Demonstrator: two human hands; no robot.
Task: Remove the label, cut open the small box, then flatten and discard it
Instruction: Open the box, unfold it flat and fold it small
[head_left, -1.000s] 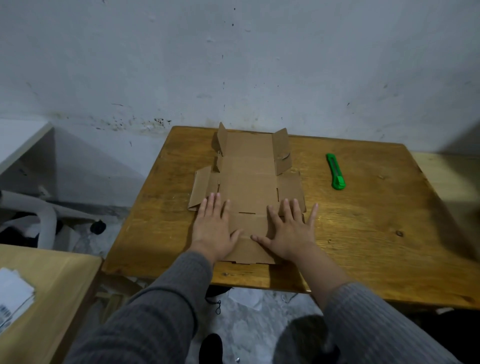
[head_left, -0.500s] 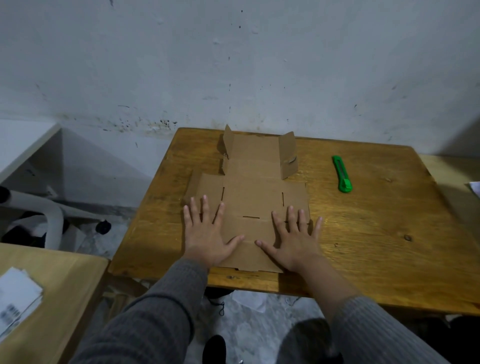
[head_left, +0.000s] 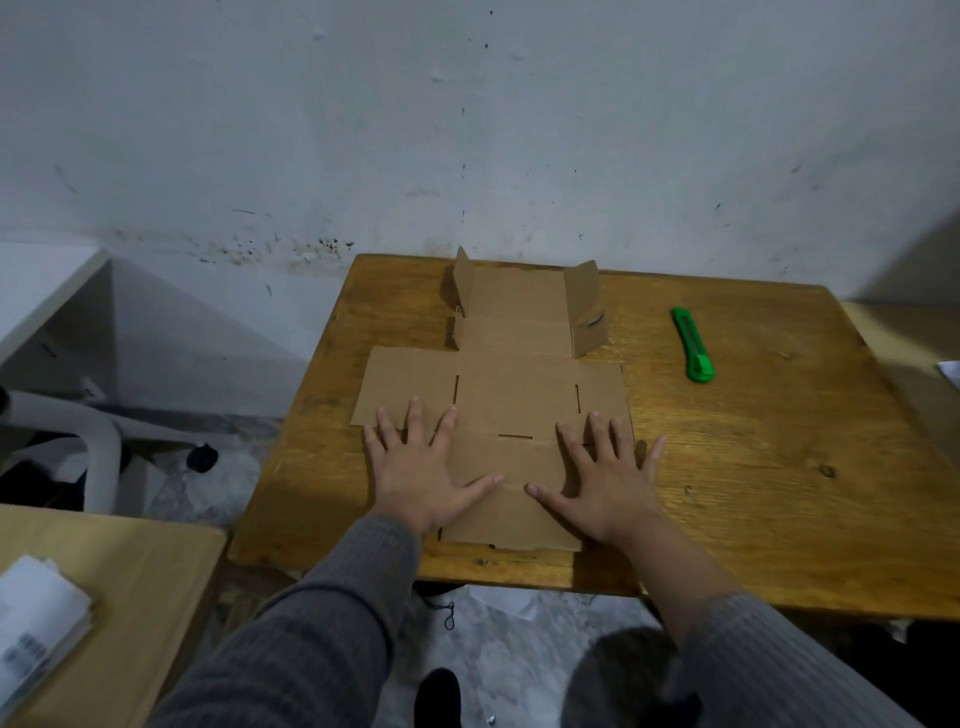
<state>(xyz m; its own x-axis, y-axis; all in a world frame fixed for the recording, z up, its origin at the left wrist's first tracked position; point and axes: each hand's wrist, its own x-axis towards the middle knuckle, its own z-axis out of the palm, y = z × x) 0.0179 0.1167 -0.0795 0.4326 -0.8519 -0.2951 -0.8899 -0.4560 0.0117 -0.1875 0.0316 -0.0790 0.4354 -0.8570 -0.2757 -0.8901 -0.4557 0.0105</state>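
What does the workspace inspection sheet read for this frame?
Surface: wooden table, worn, against the wall.
Job's things: cardboard box opened out, mostly flat; two far flaps stand up. Green box cutter lies apart, to its right.
Clutter: nothing seen on the table.
Hands: left hand and right hand pressed flat on the box, fingers spread.
Cables: nothing seen.
Surroundings: side desk with papers, chair base.

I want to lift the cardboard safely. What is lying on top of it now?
Both hands press flat on the cardboard: left hand, right hand. Nothing else lies on it. The cardboard under the palms is hidden.
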